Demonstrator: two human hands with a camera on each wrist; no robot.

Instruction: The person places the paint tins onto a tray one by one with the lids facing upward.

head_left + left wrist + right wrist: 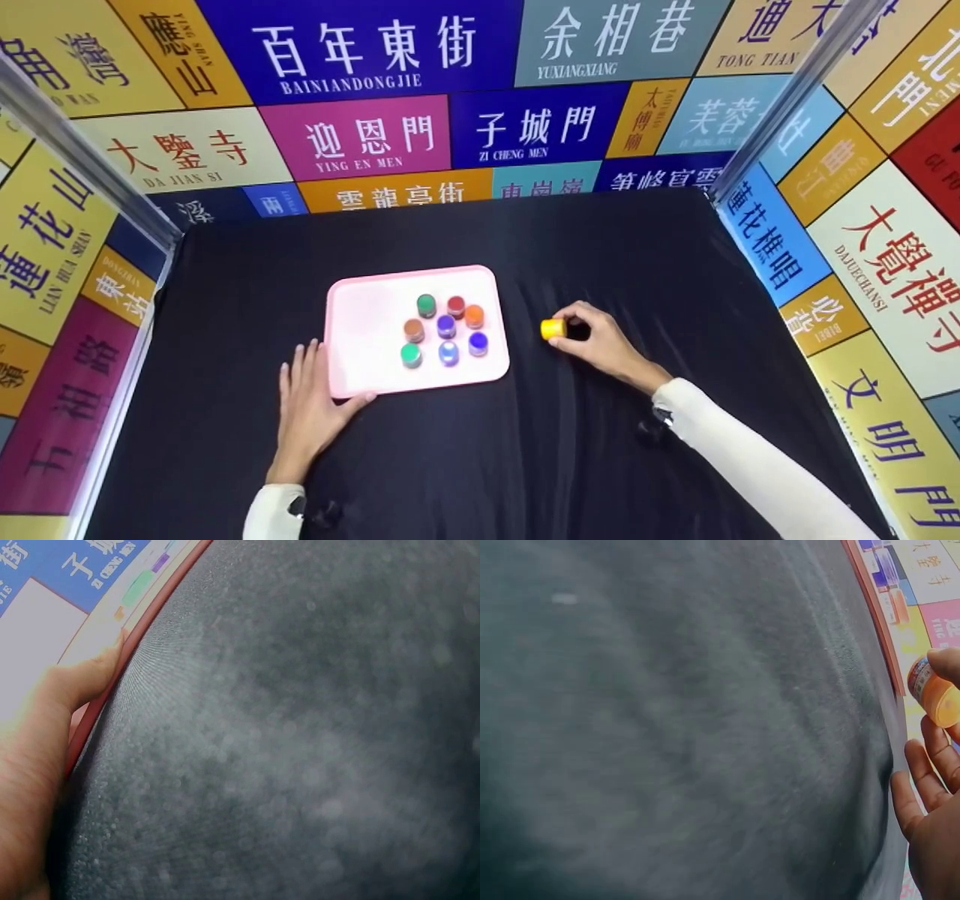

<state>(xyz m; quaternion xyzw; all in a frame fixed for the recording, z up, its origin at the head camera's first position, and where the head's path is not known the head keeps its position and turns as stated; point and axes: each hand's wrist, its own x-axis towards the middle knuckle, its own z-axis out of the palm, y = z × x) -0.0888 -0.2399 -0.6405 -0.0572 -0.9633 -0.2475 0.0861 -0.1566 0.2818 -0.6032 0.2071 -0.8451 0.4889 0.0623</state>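
To the right of the pink tray [360,322], my right hand [604,341] pinches a small yellow paint jar [553,328] between thumb and fingers. A printed label band shows on the paint jar [922,679] in the right wrist view, where the other fingers are spread below it. My left hand [311,405] rests at the tray's near left corner, fingers straight along the left side and thumb on the front rim. The thumb [94,679] lies over the tray's edge in the left wrist view. Several paint jars stand on the tray's right half, among them a red jar [456,306] and a purple jar [446,325].
A black cloth [450,465] covers the table. Panels with printed characters [360,135] enclose the back and both sides, with metal posts [795,97] at the corners. The left half of the tray shows bare pink surface.
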